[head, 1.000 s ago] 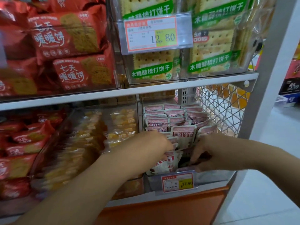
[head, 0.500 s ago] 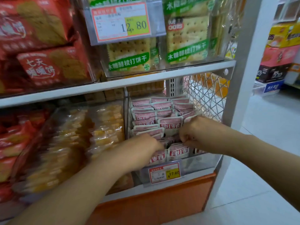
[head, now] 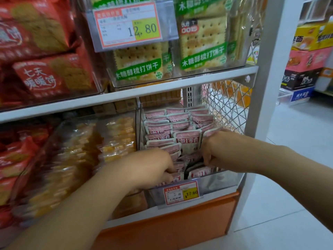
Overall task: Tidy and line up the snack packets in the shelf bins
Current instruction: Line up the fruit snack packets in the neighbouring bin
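I have both hands in the clear bin (head: 221, 183) at the right end of the lower shelf (head: 137, 215) — left hand (head: 153, 168) with fingers curled round the front pink packets (head: 187, 139), right hand (head: 221, 150) pinching a bunch just behind them.

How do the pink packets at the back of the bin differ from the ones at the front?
The back packets stand upright in even rows; the front packets lean and overlap. The back packets are untouched; the left hand and right hand grip the front packets. Both share the pink-and-white wrapper and the clear bin.
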{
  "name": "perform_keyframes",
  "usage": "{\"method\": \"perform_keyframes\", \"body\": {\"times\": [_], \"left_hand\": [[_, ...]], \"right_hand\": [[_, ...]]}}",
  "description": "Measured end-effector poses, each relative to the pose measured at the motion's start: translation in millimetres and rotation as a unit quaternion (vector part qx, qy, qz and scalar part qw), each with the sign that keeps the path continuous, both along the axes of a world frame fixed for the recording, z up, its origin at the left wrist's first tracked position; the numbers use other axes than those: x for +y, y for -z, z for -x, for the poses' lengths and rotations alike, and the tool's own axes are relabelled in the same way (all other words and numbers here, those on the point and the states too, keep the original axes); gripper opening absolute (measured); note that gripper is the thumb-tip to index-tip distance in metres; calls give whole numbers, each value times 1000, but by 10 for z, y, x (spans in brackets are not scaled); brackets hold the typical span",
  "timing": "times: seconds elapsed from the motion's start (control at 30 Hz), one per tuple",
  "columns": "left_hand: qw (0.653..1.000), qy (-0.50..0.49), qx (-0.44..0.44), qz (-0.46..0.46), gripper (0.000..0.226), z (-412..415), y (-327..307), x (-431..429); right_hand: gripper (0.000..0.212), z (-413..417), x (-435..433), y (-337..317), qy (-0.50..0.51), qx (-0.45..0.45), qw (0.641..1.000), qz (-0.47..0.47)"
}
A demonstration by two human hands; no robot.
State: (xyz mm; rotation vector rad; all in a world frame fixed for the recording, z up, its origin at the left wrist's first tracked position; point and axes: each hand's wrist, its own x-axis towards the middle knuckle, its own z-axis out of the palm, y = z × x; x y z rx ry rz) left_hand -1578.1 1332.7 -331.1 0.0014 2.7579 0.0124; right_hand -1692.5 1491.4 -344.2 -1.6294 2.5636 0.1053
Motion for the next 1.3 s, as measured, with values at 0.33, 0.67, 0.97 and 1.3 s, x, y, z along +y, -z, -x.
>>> {"method": "perform_keyframes", "body": {"times": [0.33,0.67,0.97,1.3], "left_hand": [[988,-6,147,36,42,263,300,-93],[993,-72,97,11,59,732,332,-277],[988,-94,21,121,60,733,316,-328],[991,-15,132,-22,48,624,284,-224]], "right_hand": [[25,-7,19,77,-50,-118,991,-21],[43,411,-280,179,43,-2,995,94],[22,719,-591,326,42,-30,990,129],[22,469,-187,99,-28,-88,986,137]]}}
